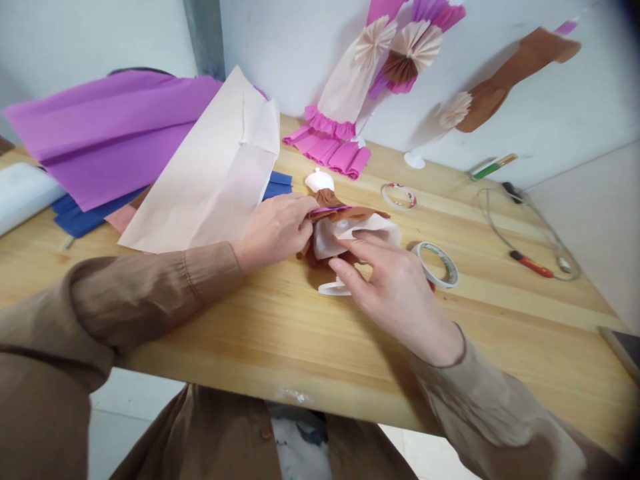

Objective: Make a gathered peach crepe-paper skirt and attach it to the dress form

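A small white dress form (320, 180) leans on the table between my hands, dressed in a brown crepe paper dress (327, 198) with a thin purple band at the waist. My left hand (277, 227) is closed, its thumb and forefinger pinching the dress at the waist. Cream crepe paper (383, 227) spreads over the skirt part. My right hand (395, 283) has its forefinger on this paper and its thumb just under the edge, in a loose pinch. Below them shows the form's white round base (335, 288). The underside of the skirt is partly hidden by my fingers.
A tape roll (439, 265) lies beside my right hand, a patterned ring-shaped roll (399, 196) behind it. Purple (125, 133), cream (215, 180) and blue paper sheets pile up at left. Paper-dressed forms (345, 87) stand along the wall. A red-handled corded tool (533, 265) lies right.
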`<state>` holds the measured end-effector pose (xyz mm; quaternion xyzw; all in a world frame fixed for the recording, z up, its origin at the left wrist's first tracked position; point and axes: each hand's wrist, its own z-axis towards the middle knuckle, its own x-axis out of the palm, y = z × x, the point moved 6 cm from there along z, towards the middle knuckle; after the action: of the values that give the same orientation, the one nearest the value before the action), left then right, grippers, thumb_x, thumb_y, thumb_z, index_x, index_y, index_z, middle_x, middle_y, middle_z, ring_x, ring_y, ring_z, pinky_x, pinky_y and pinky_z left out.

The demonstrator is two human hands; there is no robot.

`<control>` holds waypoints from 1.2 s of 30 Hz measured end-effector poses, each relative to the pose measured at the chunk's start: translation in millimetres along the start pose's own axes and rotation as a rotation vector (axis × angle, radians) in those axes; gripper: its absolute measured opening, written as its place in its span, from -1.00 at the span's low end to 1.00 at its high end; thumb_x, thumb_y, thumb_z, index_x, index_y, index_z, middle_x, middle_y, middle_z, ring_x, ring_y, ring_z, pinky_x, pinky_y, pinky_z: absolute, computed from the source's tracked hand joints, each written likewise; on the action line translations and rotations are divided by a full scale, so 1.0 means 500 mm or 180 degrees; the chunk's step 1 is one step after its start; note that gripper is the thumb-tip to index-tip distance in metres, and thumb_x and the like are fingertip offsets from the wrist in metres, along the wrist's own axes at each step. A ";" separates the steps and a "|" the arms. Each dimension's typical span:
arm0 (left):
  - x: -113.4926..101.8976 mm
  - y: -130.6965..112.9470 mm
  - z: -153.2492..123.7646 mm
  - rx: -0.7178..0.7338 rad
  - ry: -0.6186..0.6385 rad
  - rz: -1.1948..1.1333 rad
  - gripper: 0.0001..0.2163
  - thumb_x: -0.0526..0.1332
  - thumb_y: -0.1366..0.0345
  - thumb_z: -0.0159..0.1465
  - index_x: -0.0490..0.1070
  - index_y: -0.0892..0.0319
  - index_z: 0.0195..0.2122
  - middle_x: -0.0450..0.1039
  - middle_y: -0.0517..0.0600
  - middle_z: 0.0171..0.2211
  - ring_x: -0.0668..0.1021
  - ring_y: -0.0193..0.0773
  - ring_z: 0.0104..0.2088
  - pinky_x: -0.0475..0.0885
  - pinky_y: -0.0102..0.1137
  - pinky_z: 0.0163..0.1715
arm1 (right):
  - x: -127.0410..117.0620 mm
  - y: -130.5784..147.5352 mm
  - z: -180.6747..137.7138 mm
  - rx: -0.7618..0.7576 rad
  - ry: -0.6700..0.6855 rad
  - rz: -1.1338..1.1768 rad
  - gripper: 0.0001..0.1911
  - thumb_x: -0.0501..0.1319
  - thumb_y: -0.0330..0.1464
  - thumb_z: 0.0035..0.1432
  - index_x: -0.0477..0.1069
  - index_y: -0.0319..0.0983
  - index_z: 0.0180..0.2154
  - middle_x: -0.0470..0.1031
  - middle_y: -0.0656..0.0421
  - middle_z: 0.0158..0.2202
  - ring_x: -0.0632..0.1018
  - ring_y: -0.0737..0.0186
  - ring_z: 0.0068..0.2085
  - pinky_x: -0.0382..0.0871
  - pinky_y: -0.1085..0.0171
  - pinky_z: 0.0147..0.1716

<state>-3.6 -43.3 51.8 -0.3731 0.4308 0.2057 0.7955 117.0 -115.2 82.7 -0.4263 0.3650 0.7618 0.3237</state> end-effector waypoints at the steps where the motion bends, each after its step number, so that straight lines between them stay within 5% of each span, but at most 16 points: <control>1: -0.001 0.000 0.000 -0.0028 -0.0006 -0.0009 -0.80 0.01 0.44 0.26 0.44 0.24 -0.25 0.52 0.07 -0.31 0.53 -0.18 -0.29 0.39 -0.30 -0.27 | -0.003 -0.005 -0.001 0.0090 -0.0066 0.0002 -0.86 0.17 -0.40 0.18 0.51 -0.25 -0.31 0.56 0.10 -0.40 0.56 0.14 -0.37 0.42 0.19 -0.36; 8: -0.007 -0.029 -0.014 0.0137 -0.0322 0.0018 -0.79 0.12 0.22 0.27 0.40 0.22 -0.17 0.48 0.06 -0.27 0.52 -0.16 -0.22 0.40 -0.30 -0.22 | -0.010 -0.024 -0.007 0.0479 -0.0516 0.0304 -0.82 0.17 -0.41 0.15 0.54 -0.26 -0.26 0.61 0.09 -0.35 0.58 0.16 -0.39 0.45 0.20 -0.39; 12: -0.004 -0.024 -0.005 0.0122 -0.0572 0.0135 -0.85 0.11 0.27 0.27 0.42 0.21 -0.29 0.45 0.05 -0.33 0.50 -0.20 -0.27 0.39 -0.33 -0.25 | -0.002 -0.038 -0.009 0.0688 -0.0673 0.0480 -0.83 0.23 -0.38 0.11 0.54 -0.24 -0.24 0.61 0.10 -0.35 0.59 0.16 -0.41 0.50 0.16 -0.37; 20: 0.008 -0.013 0.023 -0.0031 -0.0257 0.0326 -0.75 0.04 0.29 0.34 0.41 0.21 -0.43 0.43 0.00 -0.45 0.46 -0.26 -0.39 0.29 -0.38 -0.37 | 0.019 -0.089 -0.014 0.1115 -0.0943 0.0876 -0.90 0.23 -0.47 0.04 0.50 -0.20 -0.38 0.60 0.18 -0.43 0.59 0.20 -0.45 0.52 0.19 -0.39; 31: 0.004 -0.021 0.022 0.0025 -0.0420 0.0305 -0.77 0.06 0.30 0.30 0.34 0.19 -0.49 0.38 -0.02 -0.52 0.42 -0.28 -0.46 0.24 -0.36 -0.42 | 0.025 -0.111 -0.027 0.1107 -0.1055 0.0819 -0.87 0.20 -0.49 0.05 0.48 -0.20 -0.35 0.59 0.16 -0.39 0.59 0.18 -0.42 0.51 0.17 -0.36; 36: 0.009 -0.023 0.023 0.0054 -0.0507 0.0242 -0.81 0.14 0.21 0.24 0.38 0.19 -0.44 0.40 0.00 -0.49 0.42 -0.26 -0.45 0.23 -0.36 -0.46 | 0.007 -0.083 -0.014 0.0694 -0.1121 0.0503 -0.83 0.17 -0.52 0.06 0.51 -0.21 -0.37 0.57 0.15 -0.41 0.55 0.20 -0.42 0.46 0.18 -0.36</control>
<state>12.5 -41.7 57.1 -0.3322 0.3818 0.2611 0.8220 151.4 -98.5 65.4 -0.2193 0.4153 0.8035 0.3659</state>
